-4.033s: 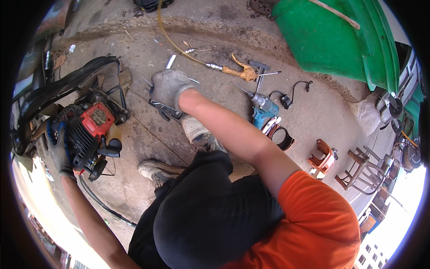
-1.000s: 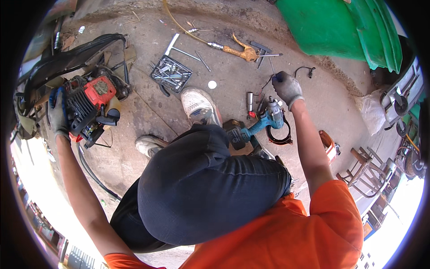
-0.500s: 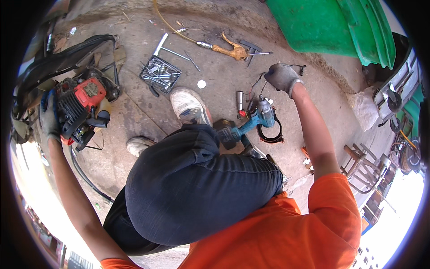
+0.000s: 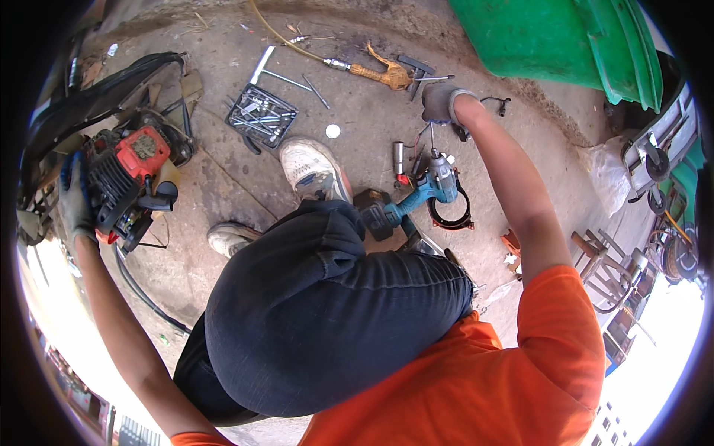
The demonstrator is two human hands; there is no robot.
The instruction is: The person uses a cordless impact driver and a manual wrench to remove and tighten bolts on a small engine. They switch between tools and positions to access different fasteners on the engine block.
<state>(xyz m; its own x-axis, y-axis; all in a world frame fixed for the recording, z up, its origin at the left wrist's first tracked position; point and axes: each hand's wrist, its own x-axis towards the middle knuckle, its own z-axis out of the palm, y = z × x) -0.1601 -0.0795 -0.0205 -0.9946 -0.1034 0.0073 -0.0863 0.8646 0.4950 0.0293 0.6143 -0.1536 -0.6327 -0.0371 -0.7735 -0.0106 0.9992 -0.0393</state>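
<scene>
My gloved left hand (image 4: 74, 195) grips the outer side of a small red-and-black engine (image 4: 143, 151) on the left; its fingertips are partly hidden by the housing. Out to the right, my gloved right hand (image 4: 442, 102) is held low over the ground with its fingers curled. A thin metal rod (image 4: 434, 140) runs between those fingers and the nose of a teal cordless impact driver (image 4: 425, 192); whether the fingers hold it is hidden. A thin black cable (image 4: 496, 99) lies beside that hand. A silver socket (image 4: 399, 156) lies left of the driver, a black ring clamp (image 4: 451, 223) under it.
A black tray (image 4: 260, 119) of sockets and bits stands beyond my shoe, with a T-handle wrench (image 4: 262, 65) near it. An air blow gun (image 4: 379, 73) on a yellow hose lies farther off. A green bin (image 4: 550, 44) and a wooden stool (image 4: 601, 267) stand to the right.
My right hand has moved left and slightly away, from over the cable to above the impact driver's nose. The metal rod now shows below it. My left hand stays on the engine.
</scene>
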